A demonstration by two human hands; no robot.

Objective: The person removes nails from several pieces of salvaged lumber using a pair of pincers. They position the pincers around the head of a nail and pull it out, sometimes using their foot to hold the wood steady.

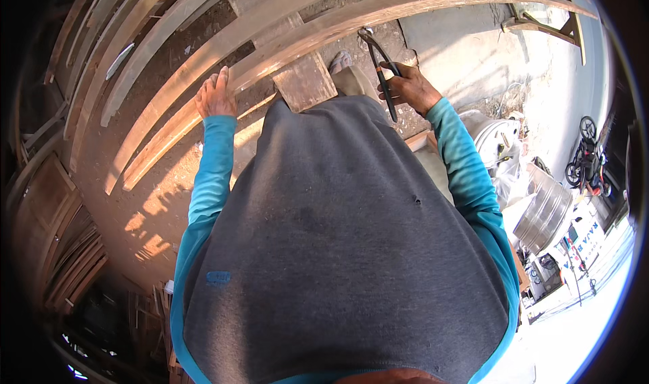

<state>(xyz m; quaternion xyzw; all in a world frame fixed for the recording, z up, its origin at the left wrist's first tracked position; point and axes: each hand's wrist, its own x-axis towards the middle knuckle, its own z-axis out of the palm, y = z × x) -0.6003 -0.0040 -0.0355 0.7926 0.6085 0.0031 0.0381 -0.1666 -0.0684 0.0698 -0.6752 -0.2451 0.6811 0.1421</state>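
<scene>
My left hand [216,99] grips the near edge of a long wooden plank [297,49], fingers curled over it. The plank crosses in front of me and looks bent by the lens. My right hand [407,86] is closed around the dark handles of a pair of pincers [372,49]. The jaws point away from me and meet the plank's near edge; whether they grip anything there is too small to tell. A short, wide board [304,83] lies crosswise beneath the plank and ends close to my lap.
More long planks [193,69] lie beyond and to the left, above a brown dirt floor [128,228]. Stacked timber [74,262] leans at the far left. On the right are a metal drum [544,208], plastic bags [508,178] and a small wheeled frame [588,154].
</scene>
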